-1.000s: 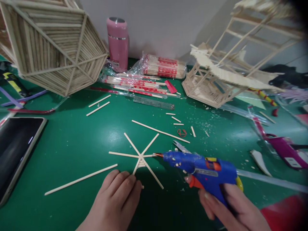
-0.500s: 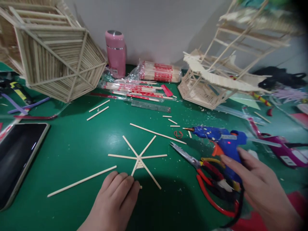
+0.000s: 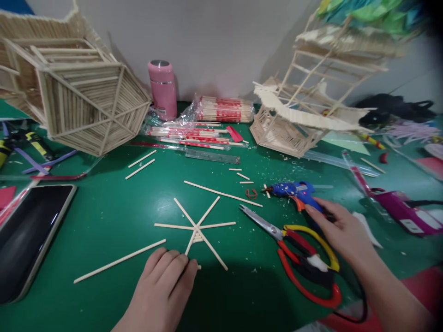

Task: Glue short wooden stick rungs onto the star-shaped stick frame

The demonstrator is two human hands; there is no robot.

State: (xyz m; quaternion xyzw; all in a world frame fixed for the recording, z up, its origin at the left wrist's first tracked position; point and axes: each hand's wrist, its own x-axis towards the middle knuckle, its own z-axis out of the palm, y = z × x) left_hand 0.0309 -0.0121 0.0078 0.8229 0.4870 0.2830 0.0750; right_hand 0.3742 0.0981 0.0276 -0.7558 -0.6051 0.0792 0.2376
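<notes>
My left hand rests on the green table with its fingers curled together, just below a six-armed star of thin wooden sticks. A short stick end pokes out beside its fingertips; the rest is hidden under the hand. Several short sticks fill the star's lower wedge near its centre. Over on the right, my right hand grips the handle of a blue glue gun with an orange trigger, its nozzle pointing left. Red-handled pliers and yellow-handled scissors lie overlapping between the hands.
Loose sticks lie around the star. A phone is at left. Behind stand a large stick model, a pink flask, packed sticks and another stick structure. A purple device sits at right.
My right hand has carried the glue gun away from me and lower toward the table, uncovering more of the scissors. My left hand stays by the star. The view has shifted slightly.
</notes>
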